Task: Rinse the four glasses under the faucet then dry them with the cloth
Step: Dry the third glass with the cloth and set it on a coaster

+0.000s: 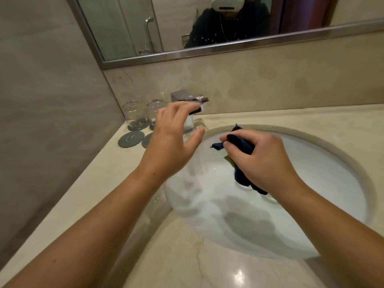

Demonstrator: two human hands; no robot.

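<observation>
L hand [174,129] open, fingers loose, holds nothing, just in front of faucet [190,100]. R hand [264,161] grips dark blue cloth [241,142] over sink [311,173]. Glasses [134,113] upside down on coasters [131,138], beyond and left of L hand.

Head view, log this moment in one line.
left hand: open, at faucet | right hand: grips cloth over sink | glasses: on counter

Right hand [264,161] grips the dark cloth [242,143] over the sink [315,183], in front of the faucet [182,95]. Left hand [174,134], fingers relaxed, hovers at the faucet. Two glasses [134,113] stand beside the faucet.
</observation>
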